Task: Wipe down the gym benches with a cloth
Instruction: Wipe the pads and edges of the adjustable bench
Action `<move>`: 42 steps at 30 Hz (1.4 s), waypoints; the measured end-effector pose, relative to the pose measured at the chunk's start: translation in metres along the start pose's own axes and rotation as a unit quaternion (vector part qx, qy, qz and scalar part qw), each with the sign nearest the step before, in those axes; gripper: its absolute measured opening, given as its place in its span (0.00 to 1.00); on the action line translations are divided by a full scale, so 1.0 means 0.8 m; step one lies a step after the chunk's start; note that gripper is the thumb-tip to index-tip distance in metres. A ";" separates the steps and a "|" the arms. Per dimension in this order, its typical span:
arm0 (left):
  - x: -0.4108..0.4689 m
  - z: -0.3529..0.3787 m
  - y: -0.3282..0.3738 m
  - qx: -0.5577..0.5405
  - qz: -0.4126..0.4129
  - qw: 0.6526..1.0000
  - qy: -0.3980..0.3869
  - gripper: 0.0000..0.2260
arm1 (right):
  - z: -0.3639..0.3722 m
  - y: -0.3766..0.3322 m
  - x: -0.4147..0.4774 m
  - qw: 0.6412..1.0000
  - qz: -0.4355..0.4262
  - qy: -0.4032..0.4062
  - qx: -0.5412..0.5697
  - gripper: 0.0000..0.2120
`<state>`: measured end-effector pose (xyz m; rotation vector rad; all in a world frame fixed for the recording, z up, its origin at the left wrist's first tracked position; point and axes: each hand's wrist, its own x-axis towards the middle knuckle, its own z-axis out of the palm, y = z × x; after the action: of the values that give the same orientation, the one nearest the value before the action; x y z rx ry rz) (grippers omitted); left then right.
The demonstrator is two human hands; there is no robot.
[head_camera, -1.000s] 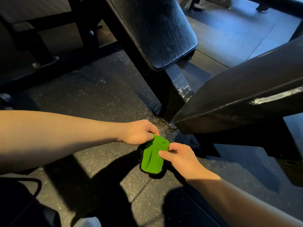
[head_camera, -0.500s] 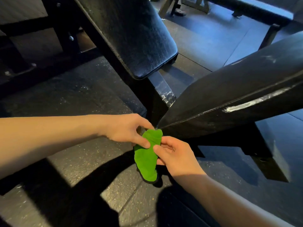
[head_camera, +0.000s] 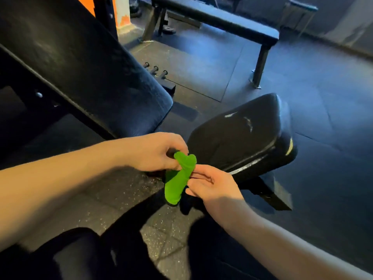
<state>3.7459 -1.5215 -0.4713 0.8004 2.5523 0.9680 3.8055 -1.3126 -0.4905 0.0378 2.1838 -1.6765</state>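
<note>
Cloth at the ready between two gym pads: the tilted back pad (head_camera: 90,77) rises to the left of the seat (head_camera: 242,134). Just off the seat's near-left corner, the left hand (head_camera: 153,152) pinches the top of the green cloth (head_camera: 175,184) between thumb and curled fingers. The cloth hangs in a loose roll in the air, just short of the seat and touching neither pad. To the cloth's right, in front of the seat's near edge, the right hand (head_camera: 214,188) curls its fingertips onto the cloth's side. Whether its thumb grips or only steadies is hard to tell from this angle. Beyond the seat, well apart from it, stands a flat bench (head_camera: 222,25). The step in hand looks like preparation, gathering or refolding the cloth, with no wiping stroke under way. The next move would seem to call for one hand to take the cloth as a flat wad and lay it on the seat, the closest surface. It would then be pressed across the scuffed top and rim before the back pad to the seat's left gets its turn.
</note>
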 end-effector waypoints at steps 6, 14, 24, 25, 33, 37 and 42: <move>0.057 -0.034 0.055 -0.009 0.061 0.995 0.078 0.04 | -0.040 -0.068 -0.022 0.989 -0.061 0.133 0.024 0.19; 0.126 -0.017 0.072 -0.025 0.034 0.986 0.161 0.06 | -0.124 -0.107 -0.039 0.885 -0.124 0.405 -0.195 0.17; 0.137 0.062 0.098 -0.263 -0.023 0.912 0.315 0.24 | -0.138 -0.089 -0.024 0.911 -0.051 0.375 -0.165 0.18; 0.137 0.070 0.097 -0.251 -0.044 0.905 0.340 0.22 | -0.139 -0.088 -0.025 0.912 -0.054 0.369 -0.169 0.18; 0.142 0.082 0.101 -0.227 0.000 0.932 0.282 0.11 | -0.142 -0.076 -0.019 0.914 -0.059 0.363 -0.170 0.21; 0.164 0.084 0.093 -0.218 0.020 0.932 0.290 0.14 | -0.142 -0.073 -0.015 0.919 -0.062 0.360 -0.149 0.21; 0.209 0.060 0.091 -0.263 0.004 0.921 0.289 0.16 | -0.145 -0.070 -0.010 0.922 -0.068 0.355 -0.138 0.21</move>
<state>3.6623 -1.3524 -0.4694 0.4023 2.4970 2.0227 3.7661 -1.2182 -0.4116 0.5016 2.9993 -1.5574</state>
